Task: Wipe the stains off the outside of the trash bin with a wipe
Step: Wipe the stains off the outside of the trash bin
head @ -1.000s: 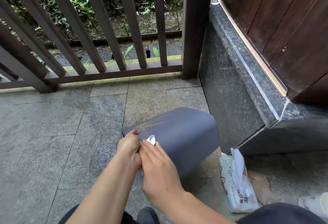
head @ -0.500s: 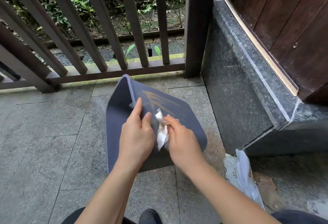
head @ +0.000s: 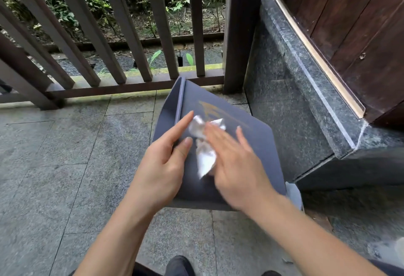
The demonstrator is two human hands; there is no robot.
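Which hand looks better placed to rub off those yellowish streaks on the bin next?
The right hand, probably. Its flat fingers already press the wipe onto the trash bin, just below the stains. The left hand rests by the bin's edge, seemingly steadying it.

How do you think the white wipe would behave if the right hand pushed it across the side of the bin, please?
The wipe looks crumpled and thin, so it would probably bunch and fold rather than slide flat. The right hand lies over it with straight fingers, which should drag it along. The trash bin seems smooth and light, so the left hand likely steadies it.
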